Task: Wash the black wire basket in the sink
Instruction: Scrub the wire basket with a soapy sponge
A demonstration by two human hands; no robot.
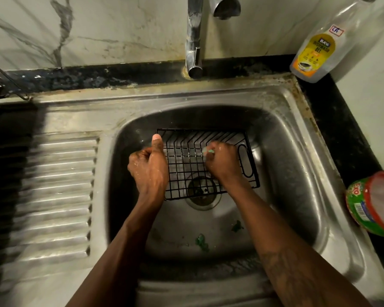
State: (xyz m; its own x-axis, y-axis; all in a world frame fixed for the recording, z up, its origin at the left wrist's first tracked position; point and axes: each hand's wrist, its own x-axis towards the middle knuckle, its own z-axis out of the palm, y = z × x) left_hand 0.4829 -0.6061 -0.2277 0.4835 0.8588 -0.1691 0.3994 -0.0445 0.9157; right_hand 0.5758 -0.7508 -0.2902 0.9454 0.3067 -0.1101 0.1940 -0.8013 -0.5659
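The black wire basket (pixel 187 165) lies in the steel sink (pixel 297 165), over the drain. My left hand (pixel 150 167) grips the basket's left side, thumb pointing up along the rim. My right hand (pixel 221 161) is curled round a small green scrubber (pixel 208 151) and presses it against the basket's wires, right of the middle. Both hands are wet. The basket's right handle loop shows past my right hand.
A chrome tap (pixel 194 36) rises behind the sink; no water is seen running. A dishwash gel bottle (pixel 317 49) stands at the back right. A green soap tub (pixel 372 202) sits on the right counter. Green scraps (pixel 202 241) lie on the sink floor. The ribbed drainboard (pixel 58 191) lies left.
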